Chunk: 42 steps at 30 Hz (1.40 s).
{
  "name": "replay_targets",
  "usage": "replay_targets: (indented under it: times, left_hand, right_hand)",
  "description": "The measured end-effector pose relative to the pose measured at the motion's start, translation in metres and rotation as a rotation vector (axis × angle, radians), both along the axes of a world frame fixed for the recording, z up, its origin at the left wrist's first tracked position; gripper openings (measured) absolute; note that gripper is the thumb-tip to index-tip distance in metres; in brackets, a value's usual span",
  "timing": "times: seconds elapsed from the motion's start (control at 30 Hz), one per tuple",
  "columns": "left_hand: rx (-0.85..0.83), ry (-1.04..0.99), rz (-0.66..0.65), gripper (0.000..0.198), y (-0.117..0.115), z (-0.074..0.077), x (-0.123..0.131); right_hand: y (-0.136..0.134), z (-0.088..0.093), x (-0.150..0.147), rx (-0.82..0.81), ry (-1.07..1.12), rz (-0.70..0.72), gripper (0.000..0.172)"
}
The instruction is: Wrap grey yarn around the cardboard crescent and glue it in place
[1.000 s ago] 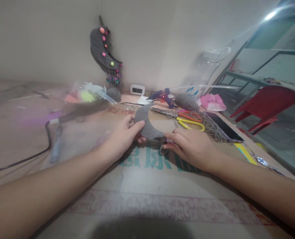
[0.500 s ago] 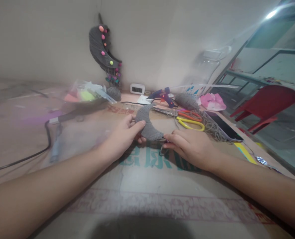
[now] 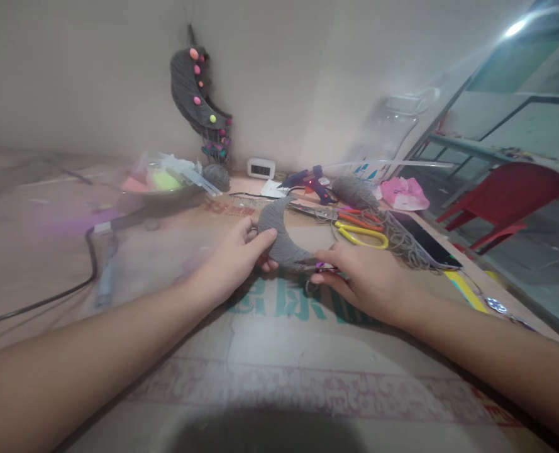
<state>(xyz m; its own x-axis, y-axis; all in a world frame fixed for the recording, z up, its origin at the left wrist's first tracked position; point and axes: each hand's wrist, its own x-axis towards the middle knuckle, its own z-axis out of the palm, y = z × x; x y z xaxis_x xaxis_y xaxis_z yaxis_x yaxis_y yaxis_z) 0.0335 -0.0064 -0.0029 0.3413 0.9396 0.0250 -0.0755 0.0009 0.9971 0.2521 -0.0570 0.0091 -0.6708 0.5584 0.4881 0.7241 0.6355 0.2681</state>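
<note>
A crescent moon shape wrapped in grey yarn [image 3: 279, 233] is held up above the cardboard. My left hand [image 3: 246, 248] grips its left edge, thumb on the front and fingers behind. At the lower right tip of the crescent, my right hand [image 3: 354, 274] is closed on a small tool with a purple part [image 3: 325, 267]; its thin pointed end lies against the tip, and my fingers hide the rest, so its exact kind is unclear. A short yarn end [image 3: 310, 288] hangs below that tip.
Behind lie yellow-handled scissors [image 3: 364, 238], a blue glue gun [image 3: 310, 182], grey yarn [image 3: 354, 190] and a phone [image 3: 423, 239]. A bowl of bright pompoms [image 3: 159, 195] stands left, near a black cable [image 3: 93, 251]. A decorated crescent [image 3: 187, 88] hangs on the wall.
My right fingers have parted slightly at the crescent's lower tip, and more of the purple part shows between them. The crescent and my left hand have barely shifted.
</note>
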Motion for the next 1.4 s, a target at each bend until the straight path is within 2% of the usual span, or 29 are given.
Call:
replay_targets:
  times: [0.17, 0.43, 0.63, 1.03, 1.4]
  left_hand:
    - [0.004, 0.004, 0.003, 0.015, -0.0001, -0.0005, -0.0004]
    - [-0.002, 0.011, -0.007, 0.013, -0.0020, 0.0014, -0.0001]
    - [0.021, 0.018, -0.073, 0.017, -0.0020, -0.0014, -0.0004]
    - [0.001, 0.010, -0.094, 0.019, -0.0002, -0.0029, -0.0005]
    - [0.004, 0.035, -0.096, 0.018, -0.0001, -0.0028, -0.0007]
  right_hand:
    - [0.0008, -0.0012, -0.0010, 0.037, -0.065, 0.029, 0.026]
    - [0.0017, -0.0041, 0.0000, 0.021, -0.079, 0.012, 0.026]
    - [0.0010, -0.0042, -0.0028, 0.014, -0.070, 0.023, 0.025]
    - [0.0025, -0.0053, -0.0033, 0.024, -0.107, 0.025, 0.028]
    - [0.0022, -0.0047, -0.0018, 0.053, -0.123, 0.058, 0.023]
